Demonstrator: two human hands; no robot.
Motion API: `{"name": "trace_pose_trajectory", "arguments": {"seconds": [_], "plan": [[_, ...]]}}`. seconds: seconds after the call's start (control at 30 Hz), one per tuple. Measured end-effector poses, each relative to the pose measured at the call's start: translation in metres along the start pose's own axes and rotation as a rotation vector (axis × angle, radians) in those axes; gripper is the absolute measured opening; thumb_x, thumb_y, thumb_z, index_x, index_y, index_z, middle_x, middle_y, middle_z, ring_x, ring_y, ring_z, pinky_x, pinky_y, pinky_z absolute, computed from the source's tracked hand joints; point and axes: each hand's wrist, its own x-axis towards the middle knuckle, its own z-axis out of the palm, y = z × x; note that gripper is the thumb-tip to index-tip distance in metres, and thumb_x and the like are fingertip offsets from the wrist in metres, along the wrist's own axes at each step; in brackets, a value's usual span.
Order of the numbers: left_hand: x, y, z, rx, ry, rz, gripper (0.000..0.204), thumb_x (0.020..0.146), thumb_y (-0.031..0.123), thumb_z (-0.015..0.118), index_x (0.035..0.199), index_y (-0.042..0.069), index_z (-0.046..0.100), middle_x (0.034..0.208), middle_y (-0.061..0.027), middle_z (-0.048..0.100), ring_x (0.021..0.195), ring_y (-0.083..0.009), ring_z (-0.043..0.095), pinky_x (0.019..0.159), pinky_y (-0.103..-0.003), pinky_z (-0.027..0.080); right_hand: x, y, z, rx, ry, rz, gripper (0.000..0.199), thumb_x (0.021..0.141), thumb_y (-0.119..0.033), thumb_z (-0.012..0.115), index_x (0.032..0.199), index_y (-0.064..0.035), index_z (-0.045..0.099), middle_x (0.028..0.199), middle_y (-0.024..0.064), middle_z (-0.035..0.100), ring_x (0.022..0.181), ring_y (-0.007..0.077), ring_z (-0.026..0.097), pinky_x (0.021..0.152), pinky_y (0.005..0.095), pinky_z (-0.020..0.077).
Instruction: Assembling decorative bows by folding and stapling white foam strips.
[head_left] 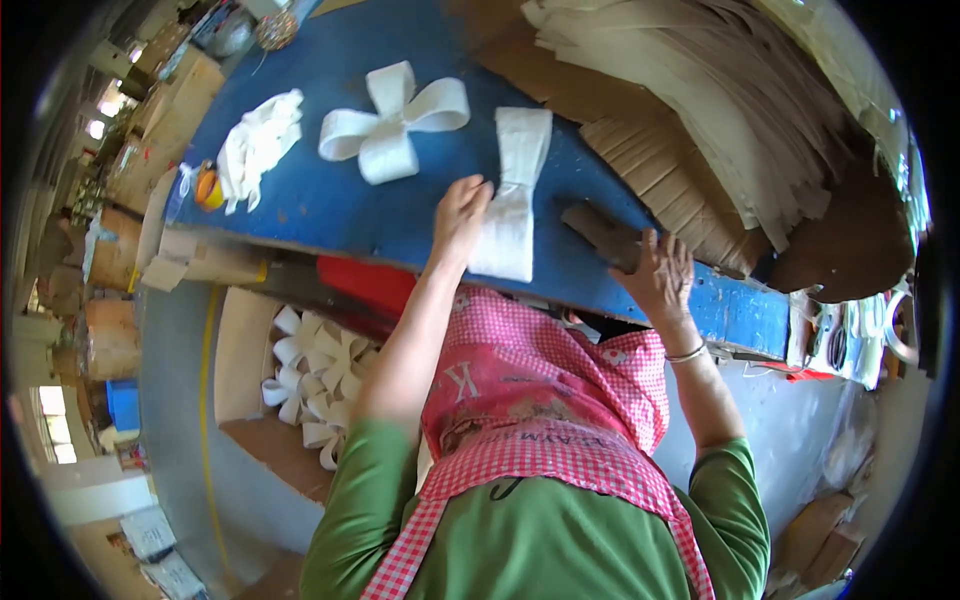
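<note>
On the blue table lies a white fabric strip bow (515, 190), pinched in at its middle and wider at both ends. My left hand (463, 215) is at its left edge near the middle, fingers curled against the fabric. A dark brown oblong piece (603, 234), somewhat blurred, lies to the right of the bow. One end of it reaches between the thumb and fingers of my right hand (660, 275); its exact kind I cannot make out. Farther left stands a white four-loop fabric bow (393, 125), its loops spread like petals.
Cardboard (665, 165) bearing a heap of long cream and brown fabric strips (690, 90) covers the right side. Crumpled white cloth (262, 140) and an orange roll (208, 187) sit at the left edge. Below the table, a cardboard box (245, 350) holds several looped white bows (320, 365).
</note>
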Motion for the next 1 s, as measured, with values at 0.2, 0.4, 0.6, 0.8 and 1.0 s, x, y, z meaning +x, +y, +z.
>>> {"name": "trace_pose_trajectory", "arguments": {"seconds": [0.2, 0.4, 0.6, 0.8, 1.0], "plan": [[-0.061, -0.008, -0.03, -0.132, 0.191, -0.182, 0.036, 0.092, 0.029, 0.05, 0.119, 0.005, 0.048, 0.112, -0.0088, 0.056, 0.095, -0.0153, 0.055, 0.074, -0.027, 0.048, 0.031, 0.03, 0.007, 0.293, 0.13, -0.091, 0.055, 0.074, -0.044, 0.065, 0.113, -0.0079, 0.052, 0.098, 0.0213, 0.055, 0.087, 0.0377, 0.055, 0.072, 0.0453, 0.0461], [-0.066, -0.029, -0.026, -0.194, 0.108, -0.028, 0.025, 0.092, 0.016, 0.05, 0.111, 0.001, 0.054, 0.099, -0.008, 0.061, 0.086, -0.0121, 0.058, 0.078, -0.025, 0.047, 0.134, 0.175, 0.071, -0.349, 0.368, 0.363, 0.045, 0.077, -0.032, 0.062, 0.112, -0.0064, 0.05, 0.113, 0.0175, 0.049, 0.108, 0.0332, 0.047, 0.083, 0.0497, 0.0411], [-0.065, -0.032, -0.033, -0.188, 0.172, -0.049, 0.02, 0.09, 0.009, 0.051, 0.107, 0.0, 0.056, 0.091, -0.0047, 0.062, 0.078, -0.008, 0.057, 0.072, -0.02, 0.047, 0.188, 0.212, 0.081, -0.239, 0.01, 0.637, 0.04, 0.084, -0.027, 0.053, 0.118, -0.0073, 0.044, 0.115, 0.013, 0.048, 0.101, 0.0275, 0.052, 0.078, 0.0434, 0.0444], [-0.065, -0.031, -0.032, -0.225, 0.175, -0.067, 0.018, 0.09, 0.008, 0.052, 0.105, 0.001, 0.057, 0.09, -0.0046, 0.062, 0.076, -0.0074, 0.056, 0.07, -0.019, 0.047, 0.168, 0.203, 0.071, -0.393, 0.19, 0.4, 0.014, 0.083, -0.017, 0.05, 0.085, -0.0092, 0.061, 0.097, 0.0111, 0.058, 0.097, 0.0307, 0.055, 0.073, 0.0434, 0.0454], [-0.083, -0.004, -0.027, -0.201, 0.243, -0.004, 0.02, 0.091, 0.012, 0.051, 0.107, 0.001, 0.056, 0.089, -0.0064, 0.062, 0.077, -0.0106, 0.058, 0.067, -0.021, 0.048, 0.132, 0.152, 0.001, 0.094, 0.347, 0.193, 0.013, 0.082, -0.018, 0.054, 0.081, -0.0059, 0.06, 0.077, 0.0135, 0.062, 0.069, 0.0336, 0.058, 0.057, 0.0372, 0.045]]}}
